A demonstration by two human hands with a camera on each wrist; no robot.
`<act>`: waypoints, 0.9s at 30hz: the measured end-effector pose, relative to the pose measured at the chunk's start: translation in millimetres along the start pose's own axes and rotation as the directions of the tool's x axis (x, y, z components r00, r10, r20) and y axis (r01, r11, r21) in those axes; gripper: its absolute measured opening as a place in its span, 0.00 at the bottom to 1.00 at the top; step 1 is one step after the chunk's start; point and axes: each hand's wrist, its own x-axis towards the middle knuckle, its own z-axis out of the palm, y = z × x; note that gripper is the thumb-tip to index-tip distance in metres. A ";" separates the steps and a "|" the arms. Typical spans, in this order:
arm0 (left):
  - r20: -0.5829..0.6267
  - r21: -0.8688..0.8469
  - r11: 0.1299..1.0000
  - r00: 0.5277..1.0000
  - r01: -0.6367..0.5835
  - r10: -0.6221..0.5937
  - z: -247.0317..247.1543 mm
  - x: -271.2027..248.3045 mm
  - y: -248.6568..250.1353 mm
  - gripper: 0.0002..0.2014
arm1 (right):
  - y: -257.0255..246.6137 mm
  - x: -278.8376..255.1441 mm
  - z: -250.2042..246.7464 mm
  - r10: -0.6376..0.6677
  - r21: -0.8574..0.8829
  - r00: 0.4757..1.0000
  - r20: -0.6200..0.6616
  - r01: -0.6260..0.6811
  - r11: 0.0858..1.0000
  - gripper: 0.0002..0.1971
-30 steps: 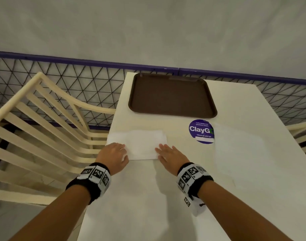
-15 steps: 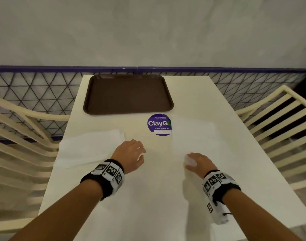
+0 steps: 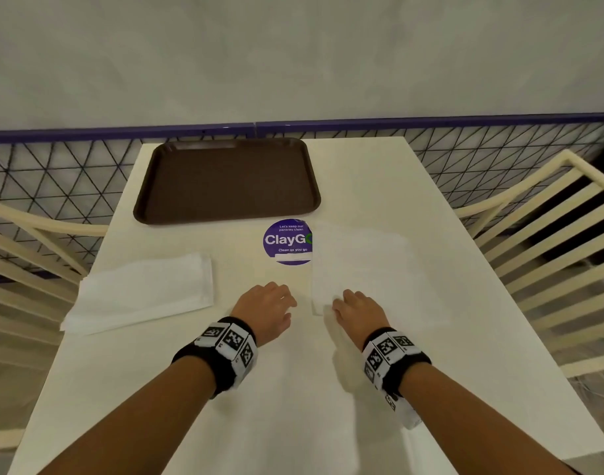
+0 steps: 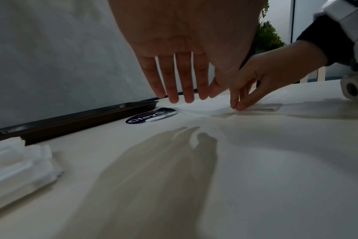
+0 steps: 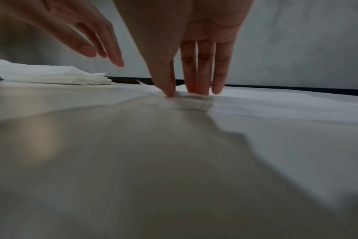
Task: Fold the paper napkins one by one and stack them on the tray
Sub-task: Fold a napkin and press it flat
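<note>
The head view looks forward and down from above the worktop [image 3: 362,180], wide enough for the tray [image 3: 225,180] and the wall [image 3: 293,63]. The wrist views sit low, close over the worktop, facing along the left hand [image 4: 184,32] and right hand [image 5: 194,32] toward that wall. Each catches the other hand. All three share the stack [image 3: 143,293] and the napkin [image 3: 362,262].

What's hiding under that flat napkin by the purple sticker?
The flat napkin covers the right edge of the purple sticker and the table. Anything else beneath is hidden.
</note>
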 end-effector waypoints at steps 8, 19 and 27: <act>-0.054 -0.067 0.995 0.995 0.075 -0.079 1.8 25.0 12.1 0.33 | 20.6 1.6 -17.6 -0.058 0.168 0.981 -0.183 0.089 0.982 0.15; -0.127 -0.235 0.969 0.986 0.073 -0.105 -32.0 36.7 13.6 0.12 | -1.1 -16.6 -68.2 -0.174 0.212 0.935 -0.308 0.246 0.946 0.20; 0.236 -0.419 0.826 0.924 0.376 -0.301 -10.8 -78.0 -13.4 0.12 | -44.2 -29.0 -36.5 -0.319 0.263 0.926 0.204 0.262 0.929 0.20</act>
